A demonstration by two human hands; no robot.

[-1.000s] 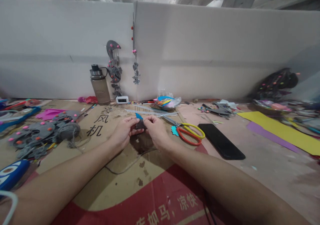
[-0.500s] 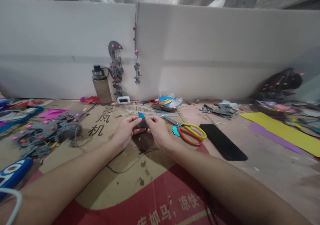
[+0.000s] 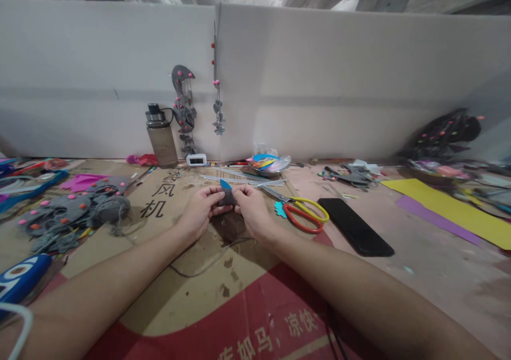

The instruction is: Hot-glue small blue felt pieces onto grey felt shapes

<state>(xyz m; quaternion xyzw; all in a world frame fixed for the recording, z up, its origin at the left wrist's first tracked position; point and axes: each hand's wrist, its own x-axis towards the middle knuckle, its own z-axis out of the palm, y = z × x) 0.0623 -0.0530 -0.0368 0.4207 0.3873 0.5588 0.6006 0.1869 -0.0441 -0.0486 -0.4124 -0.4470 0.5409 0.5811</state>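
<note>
Between my two hands is a small dark grey felt piece [image 3: 227, 197], with a pointed blue piece [image 3: 225, 184] sticking up at its top. My left hand [image 3: 204, 206] pinches the left side of the felt, thumb in front and fingers behind. At its right edge, my right hand [image 3: 249, 205] is closed on the same piece. The fingertips cover part of it, so how the blue and grey parts join is hidden. A thin grey yarn [image 3: 199, 270] curves over the cardboard [image 3: 167, 307] below my hands.
Right of my hands lie scissors [image 3: 303, 214] with red and yellow handles, and a black phone [image 3: 355, 227]. At the left are grey felt pieces with pompoms [image 3: 72, 211] and a yarn ball [image 3: 112, 209]. Behind stand a bottle [image 3: 161, 139], a small clock [image 3: 196, 160] and a dish [image 3: 269, 168].
The view has shifted slightly. The blue tip stands a little more upright between my fingers than a second ago; both hands keep their grip on the felt piece.
</note>
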